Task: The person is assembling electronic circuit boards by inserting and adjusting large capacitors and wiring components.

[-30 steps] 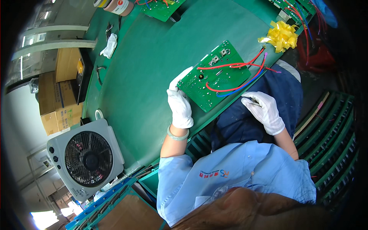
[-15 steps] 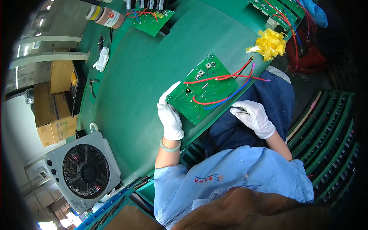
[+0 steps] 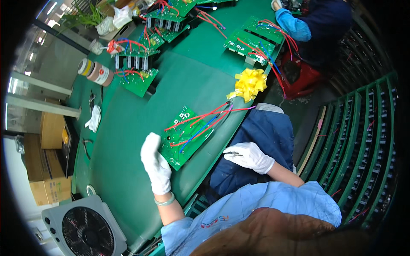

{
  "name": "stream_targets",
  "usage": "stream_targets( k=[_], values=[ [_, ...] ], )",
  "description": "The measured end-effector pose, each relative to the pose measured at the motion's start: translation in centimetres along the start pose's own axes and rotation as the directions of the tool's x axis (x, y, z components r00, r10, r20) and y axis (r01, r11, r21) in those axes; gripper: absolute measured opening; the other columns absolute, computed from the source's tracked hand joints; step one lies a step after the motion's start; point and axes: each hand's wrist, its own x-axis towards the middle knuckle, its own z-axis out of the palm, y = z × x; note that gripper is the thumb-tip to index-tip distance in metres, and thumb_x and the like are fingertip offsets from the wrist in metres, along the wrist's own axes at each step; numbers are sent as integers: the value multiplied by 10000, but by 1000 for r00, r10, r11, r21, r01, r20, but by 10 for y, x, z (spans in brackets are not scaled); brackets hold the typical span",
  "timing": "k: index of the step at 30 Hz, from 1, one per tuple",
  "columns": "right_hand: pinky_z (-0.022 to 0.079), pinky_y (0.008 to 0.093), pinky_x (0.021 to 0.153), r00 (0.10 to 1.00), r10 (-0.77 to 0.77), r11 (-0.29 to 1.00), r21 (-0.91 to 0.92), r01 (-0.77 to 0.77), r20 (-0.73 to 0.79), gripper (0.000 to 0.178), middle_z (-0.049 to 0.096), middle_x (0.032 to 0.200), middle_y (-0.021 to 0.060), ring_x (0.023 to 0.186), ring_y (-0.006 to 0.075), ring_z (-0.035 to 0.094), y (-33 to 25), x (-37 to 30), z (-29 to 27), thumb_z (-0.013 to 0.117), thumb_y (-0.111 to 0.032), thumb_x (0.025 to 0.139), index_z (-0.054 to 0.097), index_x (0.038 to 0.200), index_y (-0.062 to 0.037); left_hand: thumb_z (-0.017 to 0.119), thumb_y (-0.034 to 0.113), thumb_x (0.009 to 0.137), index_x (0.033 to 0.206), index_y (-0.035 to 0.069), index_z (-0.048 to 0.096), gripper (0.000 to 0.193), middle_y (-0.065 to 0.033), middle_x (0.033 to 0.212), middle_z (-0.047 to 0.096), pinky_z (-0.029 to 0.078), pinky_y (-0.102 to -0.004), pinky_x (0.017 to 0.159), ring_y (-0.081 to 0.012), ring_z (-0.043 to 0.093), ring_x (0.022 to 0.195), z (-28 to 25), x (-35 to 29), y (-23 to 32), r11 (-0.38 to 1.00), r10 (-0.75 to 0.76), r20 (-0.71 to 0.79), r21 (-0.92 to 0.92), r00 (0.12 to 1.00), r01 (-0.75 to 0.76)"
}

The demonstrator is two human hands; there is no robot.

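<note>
A green circuit board (image 3: pixel 188 137) lies on the green mat. Red leads (image 3: pixel 200 115) and a blue lead run from it toward the mat's right edge. My left hand (image 3: pixel 156 165), in a white glove, is beside the board's left edge. Its fingers are stretched out and nothing shows in them. My right hand (image 3: pixel 250 156), also gloved in white, is over my dark blue lap at the table's edge, apart from the board. Its fingers are closed, with a small dark thin thing between them that I cannot make out.
A yellow ribbon bow (image 3: pixel 250 84) sits at the table's right edge. Farther off are several wired boards (image 3: pixel 252 42), a pink bottle (image 3: pixel 101 74) and pliers (image 3: pixel 86 147). A fan (image 3: pixel 87 228) stands at lower left. A co-worker's sleeve (image 3: pixel 294 25) shows at upper right; racks (image 3: pixel 358 136) stand right.
The view has shifted, bringing the co-worker and more boards into sight. My left hand has come away from the board's corner. My right hand remains over my lap.
</note>
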Motion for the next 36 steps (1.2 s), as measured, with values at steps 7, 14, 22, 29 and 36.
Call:
stream_targets(
  k=[7, 14, 22, 29, 36],
  values=[
    [521, 328, 634, 999, 28, 999, -24, -28, 23, 213, 674, 804, 88, 710, 258, 651, -5, -3, -3, 644, -288, 843, 692, 929, -99, 481, -151, 713, 1165, 122, 638, 551, -127, 1265, 571, 355, -440, 1045, -375, 449, 1252, -15, 13, 21, 997, 12, 215, 75, 977, -28],
    [518, 322, 624, 1000, -26, 1000, -11, 26, 15, 200, 668, 770, 85, 684, 245, 647, -8, -3, 2, 660, -273, 832, 689, 918, -96, 490, -124, 678, 1212, 84, 593, 583, -115, 1267, 558, 350, -468, 1042, -391, 438, 1243, -14, 11, 31, 994, 81, 303, 51, 950, -101],
    [518, 320, 611, 999, -15, 999, -30, 16, 43, 201, 670, 771, 85, 668, 240, 647, -13, -3, 5, 653, -278, 836, 692, 924, -101, 532, -132, 705, 1146, 61, 611, 488, -126, 1157, 607, 385, -414, 1021, -302, 537, 1144, -8, 5, 23, 976, 138, 198, -194, 970, -99],
    [516, 325, 602, 998, -18, 1000, -23, 19, 66, 200, 668, 773, 86, 660, 243, 643, -14, -2, 5, 642, -283, 842, 695, 929, -112, 530, -171, 722, 1065, 45, 632, 418, -104, 1126, 628, 323, -379, 1080, -259, 567, 1117, 9, -13, 20, 918, -50, 167, -380, 985, 112],
    [518, 323, 617, 997, -11, 1000, -10, 12, 76, 207, 669, 768, 84, 670, 240, 645, -11, -5, 5, 642, -287, 841, 698, 941, -115, 472, -212, 688, 1126, 26, 637, 526, -170, 1195, 608, 362, -394, 1065, -314, 545, 1187, 1, -9, 29, 979, -3, 157, -201, 988, 35]
  ],
)
